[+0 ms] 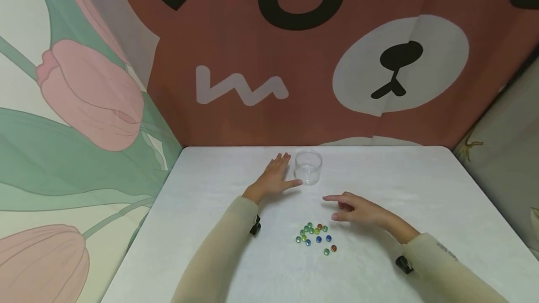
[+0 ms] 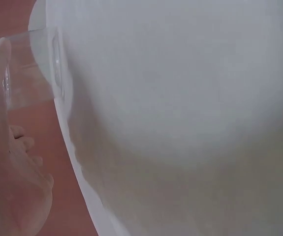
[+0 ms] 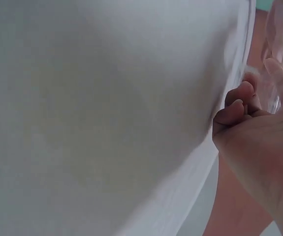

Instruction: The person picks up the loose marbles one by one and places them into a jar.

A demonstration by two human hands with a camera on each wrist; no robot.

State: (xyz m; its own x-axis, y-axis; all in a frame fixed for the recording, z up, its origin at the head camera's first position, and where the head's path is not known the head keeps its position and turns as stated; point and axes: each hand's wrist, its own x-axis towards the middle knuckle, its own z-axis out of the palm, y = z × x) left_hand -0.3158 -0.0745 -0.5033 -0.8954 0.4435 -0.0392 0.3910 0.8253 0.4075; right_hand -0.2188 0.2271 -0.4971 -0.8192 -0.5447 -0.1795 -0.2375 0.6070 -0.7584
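A clear, round container (image 1: 309,167) stands upright near the back edge of the table. Just left of it is my left hand (image 1: 273,176), fingers extended and thumb pointing toward its base; whether they touch cannot be told. The container's transparent wall (image 2: 30,73) shows beyond the left hand (image 2: 13,162) in the left wrist view. To the front right, my right hand (image 1: 358,209) hovers with index finger and thumb extended and the other fingers curled; I see nothing held. Glass marbles in green, yellow, blue and orange, among them a blue marble (image 1: 318,239), lie scattered nearer to me.
White cloth covers the table (image 1: 189,247). A brown hanging with a bear's face (image 1: 236,120) rises behind the back edge. On the left is a tulip-patterned hanging (image 1: 92,97), and a grey one (image 1: 501,144) hangs at the right.
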